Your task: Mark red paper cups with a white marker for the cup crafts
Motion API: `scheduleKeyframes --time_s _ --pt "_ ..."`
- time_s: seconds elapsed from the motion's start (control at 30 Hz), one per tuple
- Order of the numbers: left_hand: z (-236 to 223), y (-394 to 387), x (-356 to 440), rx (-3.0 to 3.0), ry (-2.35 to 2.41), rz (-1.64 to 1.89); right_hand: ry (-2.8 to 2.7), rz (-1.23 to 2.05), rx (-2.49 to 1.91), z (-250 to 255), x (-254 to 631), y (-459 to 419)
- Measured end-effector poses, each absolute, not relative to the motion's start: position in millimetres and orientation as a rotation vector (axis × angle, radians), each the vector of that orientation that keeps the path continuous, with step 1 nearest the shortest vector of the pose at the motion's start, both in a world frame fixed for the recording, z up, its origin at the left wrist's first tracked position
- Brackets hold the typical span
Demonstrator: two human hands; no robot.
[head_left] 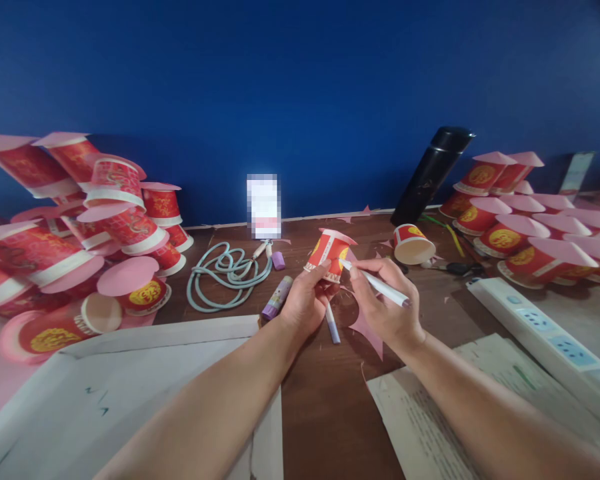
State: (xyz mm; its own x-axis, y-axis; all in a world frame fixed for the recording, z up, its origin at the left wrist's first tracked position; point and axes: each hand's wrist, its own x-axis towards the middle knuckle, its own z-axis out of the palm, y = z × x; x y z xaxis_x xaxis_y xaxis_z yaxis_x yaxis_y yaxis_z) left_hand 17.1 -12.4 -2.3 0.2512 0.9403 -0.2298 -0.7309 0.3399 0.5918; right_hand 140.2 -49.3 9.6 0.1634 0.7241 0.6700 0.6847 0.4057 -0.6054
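My left hand (305, 300) is closed around a red paper cup (329, 253) that has a pink paper disc on its upper end and a white rim below. In my right hand (393, 303) is a white marker pen (380, 287), pinched between thumb and fingers. Its tip is at the right side of the cup; whether it touches cannot be made out. Under the left hand lies a white and purple pen-like stick (333, 325). A purple glue stick (278, 297) lies left of that hand, with a purple cap (278, 260) behind it.
Pink-topped red cups (125, 230) are heaped at the left, and more cups (500, 230) stand at the right. A bare cup (413, 245) lies near a black flask (433, 173). A coiled cable (195, 280), phone (263, 207), power strip (540, 320), printed papers (405, 407) and white board (145, 400) surround the hands.
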Motion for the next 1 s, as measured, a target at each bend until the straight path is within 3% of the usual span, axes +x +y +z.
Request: scheduleKeyframes --time_s 1.0 --pt "-5.1 -12.5 16.4 0.489 0.637 1.147 -1.557 0.018 -1.248 7.9 140.9 -49.2"
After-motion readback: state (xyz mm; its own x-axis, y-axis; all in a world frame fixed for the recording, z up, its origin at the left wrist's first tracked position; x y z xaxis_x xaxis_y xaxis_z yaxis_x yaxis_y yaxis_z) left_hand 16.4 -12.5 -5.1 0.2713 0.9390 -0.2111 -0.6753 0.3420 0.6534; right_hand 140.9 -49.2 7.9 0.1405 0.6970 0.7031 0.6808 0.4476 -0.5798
